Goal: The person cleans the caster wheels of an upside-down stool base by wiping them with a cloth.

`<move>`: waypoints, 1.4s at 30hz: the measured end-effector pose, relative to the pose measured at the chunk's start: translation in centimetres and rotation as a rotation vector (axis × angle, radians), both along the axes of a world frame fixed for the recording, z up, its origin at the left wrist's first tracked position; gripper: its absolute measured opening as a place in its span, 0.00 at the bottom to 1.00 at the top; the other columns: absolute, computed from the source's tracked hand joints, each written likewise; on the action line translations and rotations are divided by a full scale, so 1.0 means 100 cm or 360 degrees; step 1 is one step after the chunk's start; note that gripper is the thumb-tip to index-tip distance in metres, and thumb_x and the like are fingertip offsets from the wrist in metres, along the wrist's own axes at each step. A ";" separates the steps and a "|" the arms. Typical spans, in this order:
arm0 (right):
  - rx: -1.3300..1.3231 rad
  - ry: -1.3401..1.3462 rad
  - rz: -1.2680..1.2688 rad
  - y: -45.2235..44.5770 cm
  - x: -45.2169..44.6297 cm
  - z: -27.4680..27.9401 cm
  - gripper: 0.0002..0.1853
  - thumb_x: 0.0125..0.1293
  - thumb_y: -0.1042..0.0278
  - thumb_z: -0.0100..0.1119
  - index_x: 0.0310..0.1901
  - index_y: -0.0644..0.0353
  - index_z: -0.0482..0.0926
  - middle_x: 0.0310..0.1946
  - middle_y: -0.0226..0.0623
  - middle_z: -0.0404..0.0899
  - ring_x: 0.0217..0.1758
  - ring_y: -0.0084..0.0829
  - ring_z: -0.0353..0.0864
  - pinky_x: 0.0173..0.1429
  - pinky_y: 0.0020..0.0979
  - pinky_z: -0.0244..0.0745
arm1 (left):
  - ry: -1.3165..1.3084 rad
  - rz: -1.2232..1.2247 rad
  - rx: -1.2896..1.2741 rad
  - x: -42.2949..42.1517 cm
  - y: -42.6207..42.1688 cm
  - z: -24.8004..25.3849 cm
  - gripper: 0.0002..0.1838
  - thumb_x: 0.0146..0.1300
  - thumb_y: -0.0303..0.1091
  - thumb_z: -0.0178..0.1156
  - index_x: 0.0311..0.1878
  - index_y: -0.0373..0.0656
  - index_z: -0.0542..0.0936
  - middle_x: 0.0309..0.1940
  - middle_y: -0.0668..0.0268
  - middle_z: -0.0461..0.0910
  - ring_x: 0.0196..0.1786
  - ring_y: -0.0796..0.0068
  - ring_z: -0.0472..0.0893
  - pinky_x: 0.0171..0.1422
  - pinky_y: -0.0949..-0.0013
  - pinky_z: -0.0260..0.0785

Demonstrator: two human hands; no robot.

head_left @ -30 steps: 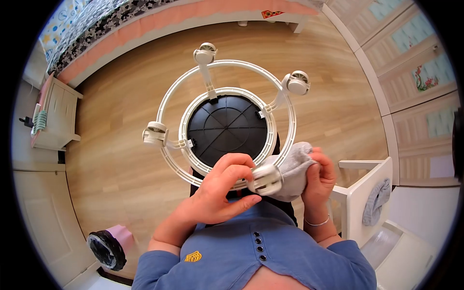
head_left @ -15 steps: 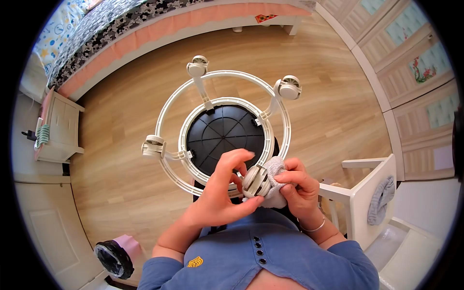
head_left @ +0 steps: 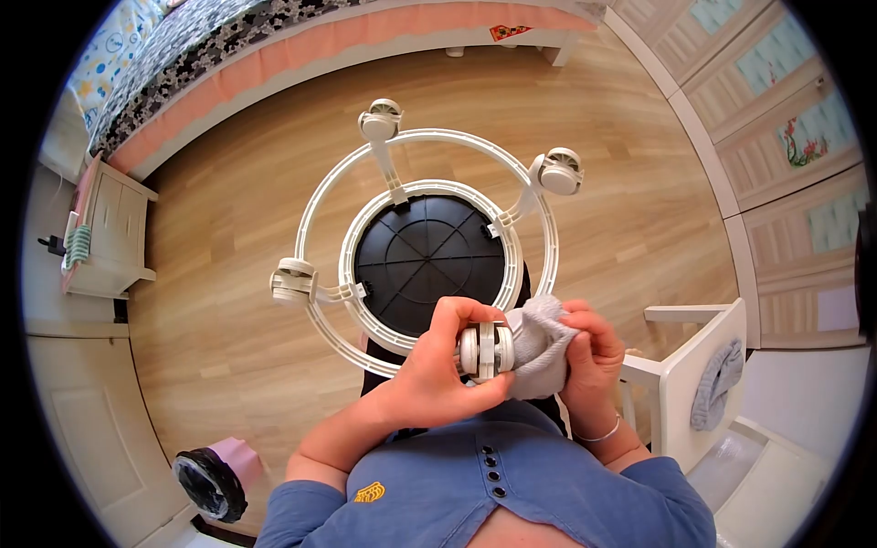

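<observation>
An upside-down round stool or base with white rings (head_left: 301, 219) and a black ribbed disc (head_left: 429, 256) is in front of me, its casters pointing up. My left hand (head_left: 437, 370) is closed around the nearest caster (head_left: 486, 352), thumb and forefinger on either side of its wheels. In my right hand (head_left: 592, 361) I pinch a grey knitted piece (head_left: 539, 352), bunched up and sock-like. It lies against the right side of that caster. Three other casters, at the far left (head_left: 380, 120), far right (head_left: 559, 171) and left (head_left: 293, 280), are bare.
To my right stands a white stool or chair (head_left: 676, 402) with another grey knitted piece (head_left: 717, 384) on it. A pink bin (head_left: 239, 461) with a black liner is at lower left. The bed (head_left: 320, 82) runs along the back, a white cabinet (head_left: 114, 233) at left, wardrobe doors (head_left: 776, 100) at right.
The caster in my left hand has turned so its two wheels face me side by side. My right hand has shifted right and the knitted piece is now more spread out.
</observation>
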State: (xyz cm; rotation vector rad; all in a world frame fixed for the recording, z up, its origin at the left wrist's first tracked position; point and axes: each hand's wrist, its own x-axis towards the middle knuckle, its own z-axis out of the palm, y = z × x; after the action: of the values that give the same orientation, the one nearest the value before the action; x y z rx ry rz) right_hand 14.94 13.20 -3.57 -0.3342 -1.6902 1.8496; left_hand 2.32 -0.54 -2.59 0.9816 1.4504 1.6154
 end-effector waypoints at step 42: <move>-0.1050 -0.0130 0.0306 0.000 -0.017 0.013 0.08 0.68 0.66 0.46 0.42 0.60 0.69 0.36 0.31 0.75 0.39 0.17 0.74 0.44 0.20 0.71 | 0.0265 -0.0004 0.0197 0.006 0.001 -0.004 0.29 0.45 0.22 0.60 0.50 0.41 0.57 0.46 0.57 0.64 0.47 0.72 0.68 0.52 0.69 0.62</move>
State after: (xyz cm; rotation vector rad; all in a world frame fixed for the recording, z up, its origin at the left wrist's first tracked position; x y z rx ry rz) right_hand 13.26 13.15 -2.26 -0.5288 -1.1420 2.5416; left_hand 2.93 -0.45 -3.02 1.2129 1.4712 1.6707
